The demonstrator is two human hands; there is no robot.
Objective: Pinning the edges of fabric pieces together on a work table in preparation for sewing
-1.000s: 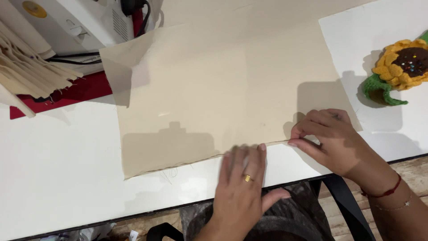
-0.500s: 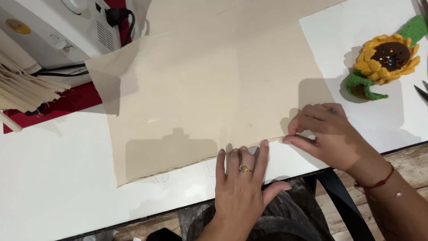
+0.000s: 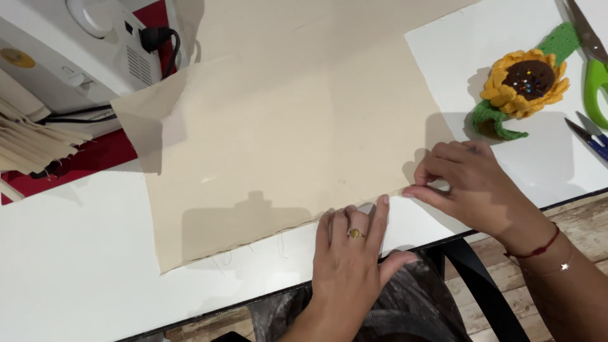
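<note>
1. The beige fabric panel lies flat on the white surface, its near raw edge running close to the front of the surface, a few loose threads hanging off it.
2. The left hand lies flat, fingers together, pressing that near edge down. It isn't gripping anything, just a palm-down hold. There's a ring on one finger.
3. The right hand sits at the right corner of the same edge, fingertips pinched together on the cloth, looks like it's turning up or creasing a narrow fold.
4. Progress-wise I'd say early: only the bit between the two hands looks worked, the long stretch of edge to the left is still raw and flat, no pins in it that I can see.
5. Further out: a sunflower pincushion with pins stuck in it sits to the right, with green-handled scissors and small blue snips just beyond.
6. A white sewing machine is top left, with a stack of beige pieces beside it.
</note>
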